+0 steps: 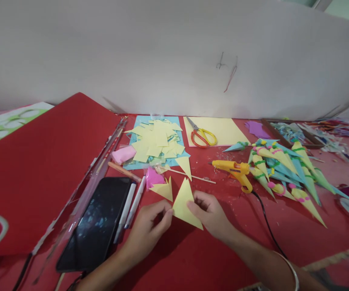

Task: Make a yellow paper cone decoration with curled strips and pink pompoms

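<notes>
A folded piece of yellow paper (184,205), roughly triangular with its point away from me, is held up between both hands over the red table. My left hand (152,221) pinches its left edge between thumb and fingers. On the right edge, my right hand (208,211) grips the paper with the thumb on its face and fingers curled behind. Just beyond my left hand lies another folded yellow paper piece (163,189), beside a bright pink packet (154,178). A thin wooden stick (189,175) lies behind the paper.
A yellow glue gun (233,169) with a black cord lies right, beside a heap of paper cones (283,161). Scissors (203,136) rest on a yellow sheet (226,125). Cut paper pieces (156,139) are piled at the back. A black tablet (97,222) and white markers (135,202) lie left.
</notes>
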Motion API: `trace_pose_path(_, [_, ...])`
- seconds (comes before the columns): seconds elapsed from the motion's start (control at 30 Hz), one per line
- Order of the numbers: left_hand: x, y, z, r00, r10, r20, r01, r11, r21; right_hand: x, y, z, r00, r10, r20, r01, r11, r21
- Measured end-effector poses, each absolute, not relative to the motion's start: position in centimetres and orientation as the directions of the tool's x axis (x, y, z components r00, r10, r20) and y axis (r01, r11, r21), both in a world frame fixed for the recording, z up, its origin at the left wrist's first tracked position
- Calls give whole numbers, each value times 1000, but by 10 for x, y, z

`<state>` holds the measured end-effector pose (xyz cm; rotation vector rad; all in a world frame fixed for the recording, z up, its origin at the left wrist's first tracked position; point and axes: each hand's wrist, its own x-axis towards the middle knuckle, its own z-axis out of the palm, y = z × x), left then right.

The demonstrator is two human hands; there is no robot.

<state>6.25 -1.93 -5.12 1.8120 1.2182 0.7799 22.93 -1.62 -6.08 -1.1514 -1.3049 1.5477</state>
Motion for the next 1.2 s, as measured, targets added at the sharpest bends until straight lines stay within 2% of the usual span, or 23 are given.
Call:
trace_pose_path(0.13, [63, -19, -53, 356, 933, 59, 444, -225, 868, 228, -18, -63, -317, 933, -168, 7, -175, -984])
trace_pose_path(0.27, [64, -21, -57, 379, 925, -15, 491, -187, 851, 227, -20, -65, -351, 927, -132, 112, -98, -989])
trace_pose_path(0.37, [64, -23, -60, 389, 920, -50, 490, -160, 857, 227, -21, -63, -370, 924, -94, 69, -74, -995])
trace_pose_path(0.67, [64, -22, -59, 292, 956, -14, 378, -102, 920, 227, -21, -58, -203, 977, 70, 18, 75, -997])
trace_pose_path(0.83, [65, -22, -60, 251, 968, 14, 351, -105, 931, 227, -22, -58, -252, 966, 59, 47, 73, -996])
trace_pose_path(1.03, [65, -22, -56, 313, 949, -41, 236, -36, 971, 228, -24, -57, -284, 954, 98, -6, 100, -995])
trace_pose_path(1.13, [65, -19, -53, 315, 949, 6, 240, -85, 967, 228, -24, -57, -272, 953, 134, -37, 128, -991])
trace_pose_path(1.2, [65, -17, -51, 323, 946, 34, 265, -124, 956, 227, -23, -59, -270, 950, 157, 4, 164, -986])
